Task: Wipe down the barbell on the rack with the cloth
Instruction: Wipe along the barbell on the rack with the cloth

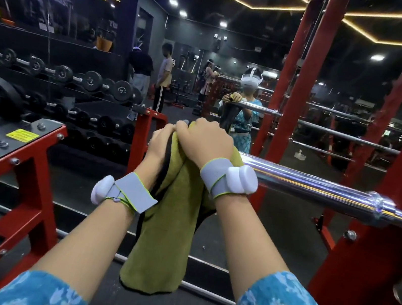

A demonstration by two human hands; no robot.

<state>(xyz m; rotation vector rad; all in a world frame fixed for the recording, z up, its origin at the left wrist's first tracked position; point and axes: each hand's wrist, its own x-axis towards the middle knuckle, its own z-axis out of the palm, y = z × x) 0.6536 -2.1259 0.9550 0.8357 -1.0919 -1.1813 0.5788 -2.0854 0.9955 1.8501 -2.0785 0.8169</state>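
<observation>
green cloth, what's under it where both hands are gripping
The chrome barbell runs under the cloth and comes out bare past the right hand. The stretch beneath the cloth, the right hand and the left hand is covered, so its surface cannot be seen.

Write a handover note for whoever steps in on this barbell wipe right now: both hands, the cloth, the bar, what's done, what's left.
Left hand: grips the green cloth from the left side.
Right hand: fingers curled over the cloth on top of the barbell.
Cloth: draped over the bar, its long end hanging down.
Barbell: lies across the red rack.
Done: cloth is on the bar; how much has been wiped cannot be told.
Left: run the cloth along the bare chrome to the right.
</observation>
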